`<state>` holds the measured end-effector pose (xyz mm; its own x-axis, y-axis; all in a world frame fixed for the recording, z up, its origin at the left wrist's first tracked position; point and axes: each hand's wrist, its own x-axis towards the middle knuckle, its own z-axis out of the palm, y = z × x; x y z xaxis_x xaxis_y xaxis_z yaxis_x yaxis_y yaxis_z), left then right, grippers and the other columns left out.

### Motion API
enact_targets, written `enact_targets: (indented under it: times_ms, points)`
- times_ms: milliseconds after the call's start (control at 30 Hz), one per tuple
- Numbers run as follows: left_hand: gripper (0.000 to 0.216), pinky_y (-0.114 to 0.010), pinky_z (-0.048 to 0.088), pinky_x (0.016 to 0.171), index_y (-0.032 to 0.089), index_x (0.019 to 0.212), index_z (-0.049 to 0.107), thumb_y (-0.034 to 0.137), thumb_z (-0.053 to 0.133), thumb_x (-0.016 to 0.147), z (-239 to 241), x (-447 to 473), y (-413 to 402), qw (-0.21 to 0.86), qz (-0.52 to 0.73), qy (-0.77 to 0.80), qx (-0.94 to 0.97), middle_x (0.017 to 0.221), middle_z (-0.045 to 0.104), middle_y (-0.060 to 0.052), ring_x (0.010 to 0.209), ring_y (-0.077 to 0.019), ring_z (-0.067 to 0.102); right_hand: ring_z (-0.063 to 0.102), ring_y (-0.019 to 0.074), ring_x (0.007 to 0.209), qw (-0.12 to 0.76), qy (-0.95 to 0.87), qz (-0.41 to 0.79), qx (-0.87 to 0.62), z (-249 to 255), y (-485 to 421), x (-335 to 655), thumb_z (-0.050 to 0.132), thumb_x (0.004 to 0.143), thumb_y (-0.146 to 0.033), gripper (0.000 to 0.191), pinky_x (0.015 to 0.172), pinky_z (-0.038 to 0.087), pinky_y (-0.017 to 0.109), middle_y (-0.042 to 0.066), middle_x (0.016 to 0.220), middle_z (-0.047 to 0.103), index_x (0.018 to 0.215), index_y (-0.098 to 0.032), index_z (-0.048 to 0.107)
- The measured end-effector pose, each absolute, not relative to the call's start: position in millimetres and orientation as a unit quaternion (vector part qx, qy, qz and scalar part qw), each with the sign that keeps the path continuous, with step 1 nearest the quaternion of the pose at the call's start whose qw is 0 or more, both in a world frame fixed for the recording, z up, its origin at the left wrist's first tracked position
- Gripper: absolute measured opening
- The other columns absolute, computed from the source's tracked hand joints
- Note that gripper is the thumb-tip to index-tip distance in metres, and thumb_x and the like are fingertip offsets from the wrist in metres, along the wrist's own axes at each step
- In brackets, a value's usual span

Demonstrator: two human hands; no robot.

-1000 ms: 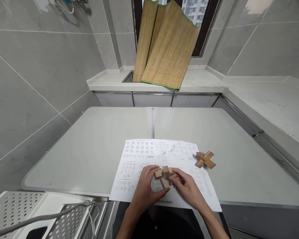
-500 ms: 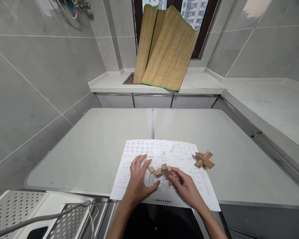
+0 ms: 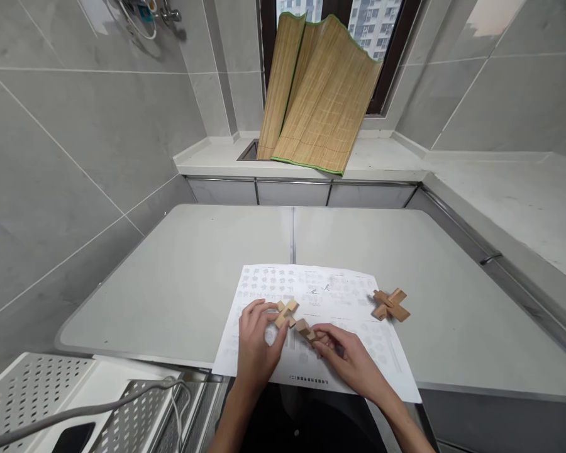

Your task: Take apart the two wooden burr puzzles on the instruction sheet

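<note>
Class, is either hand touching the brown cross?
No, the cross lies at the right edge of the paper, apart from the left hand and right hand.

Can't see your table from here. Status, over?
Left hand: holding pale pieces. Right hand: holding darker block. Cross by right edge of sheet, clear of both hands.

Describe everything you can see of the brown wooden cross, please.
The brown wooden cross looks like blocky bars joined at the middle, their ends splaying outward. It appears assembled and lies across the right edge of the printed sheet, partly over the table. The right hand is nearer, but neither hand touches it.
</note>
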<state>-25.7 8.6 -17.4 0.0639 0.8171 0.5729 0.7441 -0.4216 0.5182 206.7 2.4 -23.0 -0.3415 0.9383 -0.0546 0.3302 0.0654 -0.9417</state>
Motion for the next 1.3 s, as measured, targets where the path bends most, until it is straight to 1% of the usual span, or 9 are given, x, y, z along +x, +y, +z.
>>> enact_targets:
  times_ms: [133,233,300,433,533,700,867,1100,1300]
  points:
    - [0.015,-0.055,0.051,0.1,0.024,0.085,0.062,0.027,0.073,0.095,-24.6,-42.2,8.4,-0.041,0.424,0.609,0.669,0.112,0.076,-0.008,0.121,-0.0339,0.061,0.064,0.0201,0.07,0.283,-0.657,0.417,-0.56,-23.0,9.9,198.0,0.059,0.101,-0.047,0.028,0.063,0.048,0.03,0.002,0.082,0.073,0.106,-0.024,0.074]
    - [0.018,-0.054,0.05,0.094,0.024,0.081,0.061,0.028,0.073,0.094,-29.9,-48.0,6.1,-0.081,0.392,0.642,0.654,0.113,0.076,-0.008,0.121,-0.0361,0.062,0.065,0.0201,0.066,0.26,-0.657,0.367,-0.606,-23.0,17.7,188.8,0.061,0.097,-0.038,0.017,0.06,0.045,0.03,0.0,0.073,0.071,0.091,-0.025,0.07]
    - [0.019,-0.055,0.05,0.092,0.024,0.08,0.06,0.028,0.073,0.093,-32.4,-47.8,4.2,-0.082,0.373,0.654,0.654,0.114,0.076,-0.009,0.123,-0.0378,0.061,0.066,0.0198,0.064,0.246,-0.658,0.333,-0.629,-22.1,22.2,181.1,0.062,0.094,-0.031,0.012,0.057,0.042,0.029,-0.002,0.07,0.07,0.085,-0.025,0.066]
    - [0.019,-0.059,0.051,0.093,0.026,0.083,0.057,0.029,0.074,0.09,-34.2,-44.1,1.0,-0.04,0.359,0.655,0.663,0.118,0.072,-0.011,0.123,-0.0402,0.059,0.063,0.0189,0.06,0.239,-0.673,0.278,-0.643,-21.4,27.6,165.8,0.063,0.09,-0.025,0.013,0.054,0.034,0.028,-0.002,0.065,0.067,0.078,-0.025,0.06]
    - [0.023,-0.06,0.053,0.098,0.026,0.095,0.057,0.03,0.078,0.084,-33.2,-44.0,-0.3,0.013,0.363,0.633,0.684,0.12,0.068,-0.012,0.124,-0.0396,0.059,0.062,0.0194,0.058,0.263,-0.685,0.282,-0.618,-22.6,28.1,161.4,0.065,0.094,-0.032,0.014,0.054,0.033,0.029,0.0,0.065,0.069,0.082,-0.025,0.067]
    - [0.064,-0.057,0.053,0.108,0.025,0.137,0.048,0.032,0.082,0.083,-30.9,-46.8,5.2,0.123,0.334,0.572,0.739,0.138,0.06,-0.014,0.134,-0.0374,0.056,0.066,0.0231,0.065,0.307,-0.676,0.363,-0.563,-23.1,20.2,181.2,0.062,0.101,-0.051,0.03,0.061,0.045,0.033,0.004,0.077,0.075,0.106,-0.026,0.077]
    - [0.082,-0.058,0.051,0.112,0.028,0.148,0.043,0.039,0.089,0.082,-31.3,-37.0,24.7,0.167,0.306,0.548,0.76,0.146,0.058,-0.014,0.139,-0.0383,0.055,0.061,0.0218,0.067,0.314,-0.641,0.405,-0.572,-32.6,5.6,218.0,0.054,0.103,-0.063,0.044,0.064,0.046,0.032,0.004,0.078,0.073,0.099,-0.024,0.076]
    - [0.064,-0.05,0.058,0.101,0.029,0.138,0.054,0.035,0.088,0.084,-36.7,-28.8,46.6,0.177,0.304,0.506,0.788,0.132,0.069,-0.009,0.122,-0.0333,0.067,0.052,0.0182,0.061,0.377,-0.565,0.417,-0.604,-47.1,-4.5,235.0,0.056,0.1,-0.07,0.053,0.06,0.046,0.029,0.003,0.069,0.066,0.093,-0.02,0.074]
    - [0.052,-0.048,0.057,0.103,0.029,0.136,0.057,0.037,0.08,0.09,-34.4,-51.7,66.6,0.182,0.317,0.522,0.771,0.133,0.069,-0.009,0.124,-0.0314,0.066,0.052,0.0176,0.061,0.383,-0.566,0.419,-0.598,-49.0,-2.7,234.5,0.057,0.099,-0.069,0.052,0.058,0.046,0.028,0.003,0.069,0.066,0.092,-0.021,0.074]
